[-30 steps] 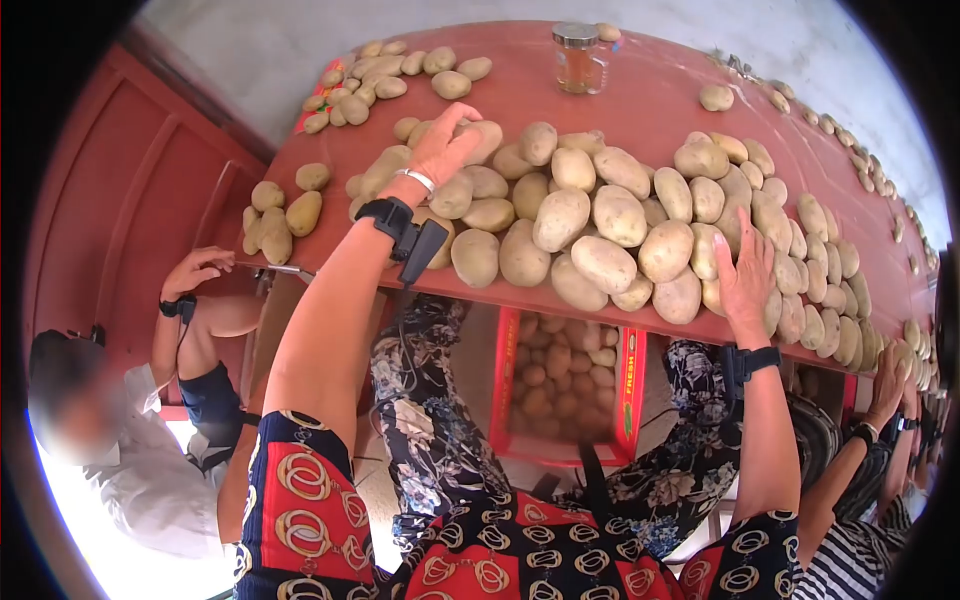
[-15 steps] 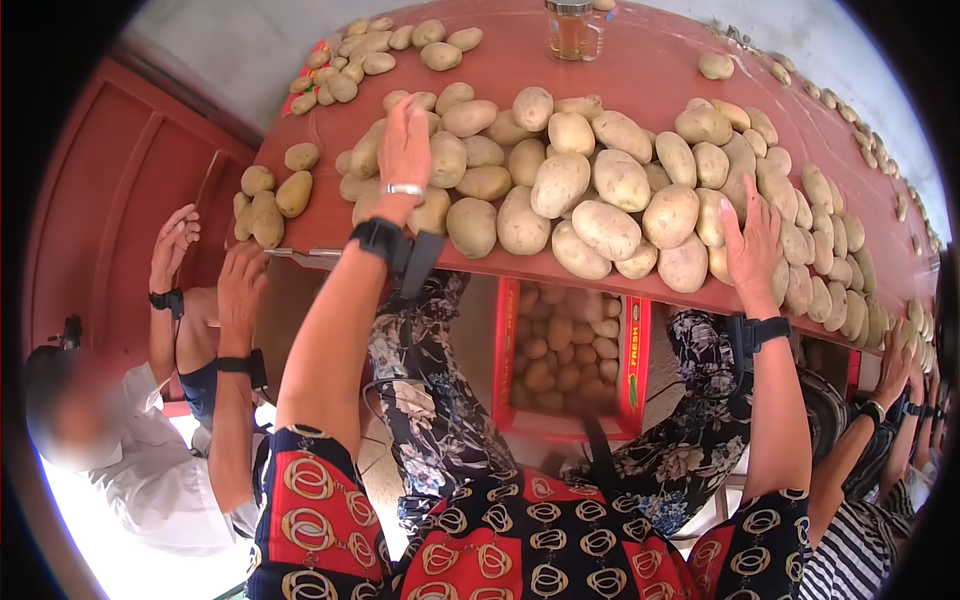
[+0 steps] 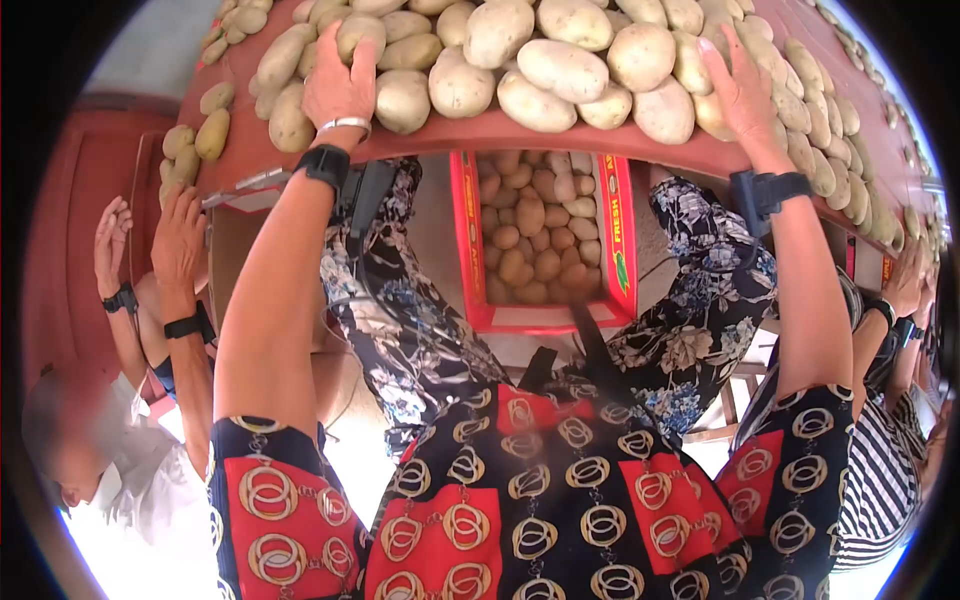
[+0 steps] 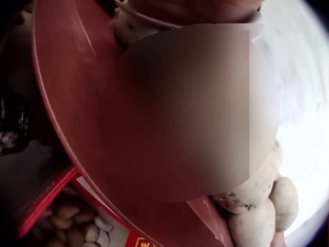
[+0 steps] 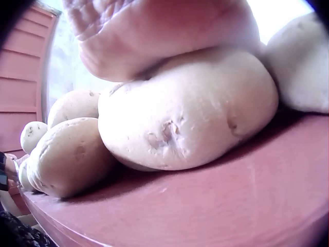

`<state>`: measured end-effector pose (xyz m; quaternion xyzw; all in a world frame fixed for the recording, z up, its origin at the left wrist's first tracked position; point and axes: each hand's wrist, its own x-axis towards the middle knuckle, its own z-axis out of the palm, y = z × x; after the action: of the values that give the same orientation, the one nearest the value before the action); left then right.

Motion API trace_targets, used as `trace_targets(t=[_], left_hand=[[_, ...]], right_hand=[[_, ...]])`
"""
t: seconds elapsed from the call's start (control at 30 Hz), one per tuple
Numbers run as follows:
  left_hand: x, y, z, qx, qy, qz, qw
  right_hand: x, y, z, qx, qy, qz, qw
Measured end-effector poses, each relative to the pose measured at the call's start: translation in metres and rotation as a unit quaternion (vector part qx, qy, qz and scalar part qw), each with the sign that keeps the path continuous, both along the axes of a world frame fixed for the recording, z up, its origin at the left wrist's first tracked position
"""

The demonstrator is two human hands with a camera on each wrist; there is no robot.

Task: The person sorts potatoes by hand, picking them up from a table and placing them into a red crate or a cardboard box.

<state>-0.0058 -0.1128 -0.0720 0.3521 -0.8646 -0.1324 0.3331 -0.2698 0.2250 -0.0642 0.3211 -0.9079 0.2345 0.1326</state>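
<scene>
A broad heap of pale potatoes (image 3: 563, 70) lies along the near edge of the red table (image 3: 560, 135). At the heap's left end my left hand (image 3: 340, 88) rests on the potatoes, fingers spread and pointing away from me. Farther right, my right hand (image 3: 745, 95) lies against potatoes with its thumb apart from relaxed fingers. The right wrist view shows the palm (image 5: 169, 38) over a large potato (image 5: 190, 116) on the tabletop. A blurred patch covers the middle of the left wrist view, beside potatoes (image 4: 252, 221).
Below the table edge, between my knees, stands a red box (image 3: 625, 240) holding more potatoes. A few potatoes (image 3: 213, 133) lie at the table's left corner, near another person's hand (image 3: 178, 235). At the right, other people's hands (image 3: 908, 280) are by the table edge.
My left hand has come back from the far side of the heap to its near left end. The right hand stays on the potatoes. The head view has tilted downward.
</scene>
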Motion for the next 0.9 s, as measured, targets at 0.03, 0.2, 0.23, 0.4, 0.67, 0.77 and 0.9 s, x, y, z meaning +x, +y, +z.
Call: trace_targets(t=[0.03,0.2,0.23,0.4,0.67,0.77,0.9], left_hand=[[0.001,0.002,0.002,0.014,-0.011,0.003,1.000],[0.003,-0.023,-0.007,-0.003,-0.027,-0.032,0.999],[0.005,-0.027,-0.008,-0.010,-0.030,-0.045,0.998],[-0.001,-0.012,0.007,-0.025,-0.054,-0.034,0.998],[0.003,0.001,0.013,-0.009,-0.021,-0.058,0.998],[0.004,0.003,0.013,-0.041,0.003,-0.072,0.997],[0.002,0.007,0.013,-0.019,-0.016,-0.057,0.998]], right_hand=[[0.003,0.000,0.002,0.003,-0.004,0.002,1.000],[0.071,-0.010,0.062,-0.152,0.036,0.104,0.982],[0.108,-0.014,0.071,-0.157,-0.088,0.116,0.977],[0.202,-0.053,-0.017,0.152,-0.395,0.367,0.828],[0.264,-0.080,-0.242,0.377,-0.381,0.323,0.780],[0.305,-0.056,-0.350,0.336,-0.392,0.246,0.820],[0.328,-0.045,-0.379,0.333,-0.280,0.115,0.893]])
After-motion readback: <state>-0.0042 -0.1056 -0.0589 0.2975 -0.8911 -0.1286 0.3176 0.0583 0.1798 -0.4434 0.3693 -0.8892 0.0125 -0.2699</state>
